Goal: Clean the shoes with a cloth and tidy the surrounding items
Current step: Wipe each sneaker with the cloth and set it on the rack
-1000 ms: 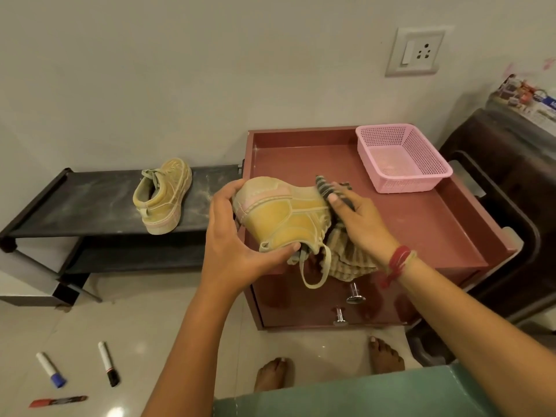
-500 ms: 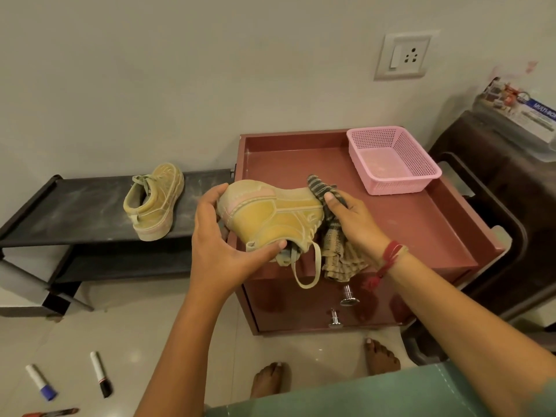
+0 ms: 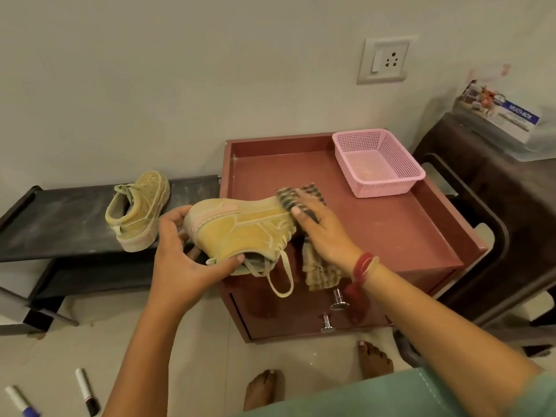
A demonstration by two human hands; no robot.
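Cloth (image 3: 301,195) slid toeward on shoe (image 3: 240,227); basket (image 3: 379,164) empty.

Red cabinet tabletop (image 3: 391,224), raised rim on three sides, carrying a pink mesh basket (image 3: 377,162) at its 1 o'clock corner. Black shelf (image 3: 60,224) at 9 o'clock, bearing one tan shoe (image 3: 137,210). Pale tiled floor (image 3: 186,341) below, with two markers (image 3: 86,391) toward 7 o'clock.

Warm, dim indoor light, soft shadows, mild motion blur, wide-angle bending toward the edges.
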